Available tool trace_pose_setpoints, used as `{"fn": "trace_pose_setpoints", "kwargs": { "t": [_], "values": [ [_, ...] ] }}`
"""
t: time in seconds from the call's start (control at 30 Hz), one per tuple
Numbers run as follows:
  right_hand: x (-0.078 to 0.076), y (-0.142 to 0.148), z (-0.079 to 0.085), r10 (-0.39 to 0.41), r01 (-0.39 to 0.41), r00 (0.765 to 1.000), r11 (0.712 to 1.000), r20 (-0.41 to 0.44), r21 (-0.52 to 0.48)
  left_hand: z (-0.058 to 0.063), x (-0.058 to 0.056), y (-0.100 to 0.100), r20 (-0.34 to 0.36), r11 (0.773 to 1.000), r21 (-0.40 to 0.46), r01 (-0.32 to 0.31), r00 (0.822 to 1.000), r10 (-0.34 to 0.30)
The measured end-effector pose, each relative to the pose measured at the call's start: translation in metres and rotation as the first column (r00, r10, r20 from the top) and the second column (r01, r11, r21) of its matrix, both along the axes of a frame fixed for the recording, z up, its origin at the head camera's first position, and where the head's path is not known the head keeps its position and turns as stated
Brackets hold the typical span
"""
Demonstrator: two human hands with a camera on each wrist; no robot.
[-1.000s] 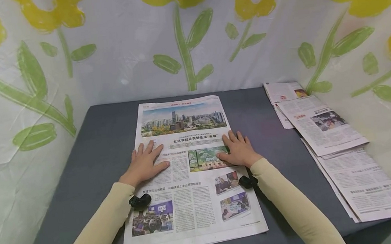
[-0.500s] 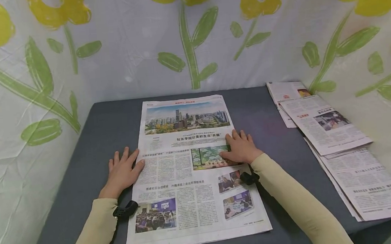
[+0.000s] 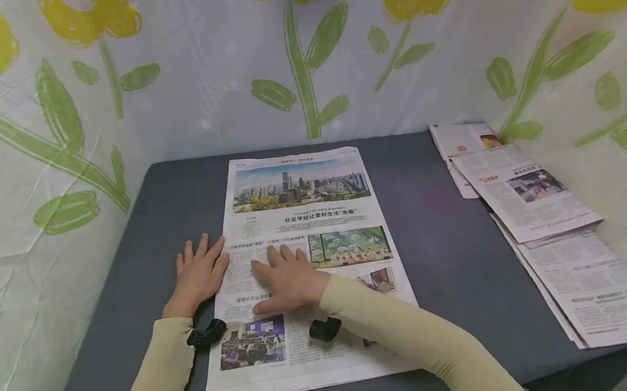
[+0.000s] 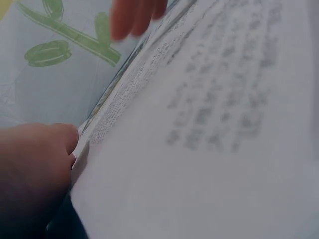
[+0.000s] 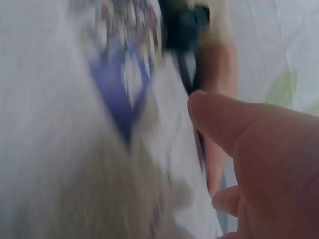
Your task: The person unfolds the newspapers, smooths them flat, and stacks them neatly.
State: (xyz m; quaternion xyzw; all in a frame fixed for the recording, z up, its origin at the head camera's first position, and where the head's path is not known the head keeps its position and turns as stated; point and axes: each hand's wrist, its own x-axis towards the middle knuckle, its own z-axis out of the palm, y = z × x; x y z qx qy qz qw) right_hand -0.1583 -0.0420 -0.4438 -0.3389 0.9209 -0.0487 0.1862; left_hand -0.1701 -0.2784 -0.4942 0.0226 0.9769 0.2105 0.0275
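Observation:
A folded newspaper lies flat and lengthwise on the dark grey table, a city skyline photo at its far end. At its left edge my left hand rests with fingers spread and the thumb side against the paper. My right hand is over the left half of the page, fingers spread and pointing left, holding nothing. The right wrist view shows that hand close over the blurred page, thumb out, with the left forearm beyond. In the left wrist view, the left hand is beside the paper's edge.
Several more folded newspapers overlap along the right side of the table. A white sheet with painted yellow flowers hangs behind and at both sides. Each wrist carries a small black device.
My left hand has slid left, off the page to its left edge. My right hand has left the right edge and swung left across the paper. The newspaper lies much as before.

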Motion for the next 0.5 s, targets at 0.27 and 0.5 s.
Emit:
{"fn": "trace_pose_setpoints", "kwargs": {
  "t": [0.27,0.5],
  "values": [
    [0.024,-0.021,-0.019,0.008,-0.009,0.997,1.0,-0.081,-0.017,-0.001,-0.002,0.001,0.008,1.0,0.019,0.005,1.0,-0.005],
    [0.026,-0.022,-0.018,-0.01,0.005,0.997,0.999,-0.082,-0.052,0.0,-0.001,-0.001,0.019,1.0,0.031,-0.001,1.0,0.001]
  ]
}}
